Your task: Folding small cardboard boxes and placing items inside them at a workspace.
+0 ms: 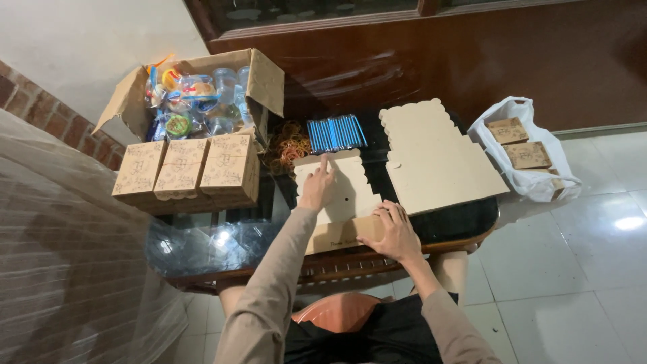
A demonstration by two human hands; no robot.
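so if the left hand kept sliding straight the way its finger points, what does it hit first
Probably the row of blue tubes. The left hand lies on the flat cardboard cutout with its index finger pointing away from the person; the rubber bands sit slightly to the left.

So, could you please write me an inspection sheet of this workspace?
Surface: dark glass table with wooden rim.
Job's things: flat cardboard blank under both hands; stack of blanks beside it.
Clutter: three folded boxes, open carton of packets, rubber bands, blue sticks.
Grippers: left hand flat on the blank, finger pointing; right hand pressing its near flap.
Cables: nothing seen.
Surroundings: white bag of boxes on tiled floor, brick wall.
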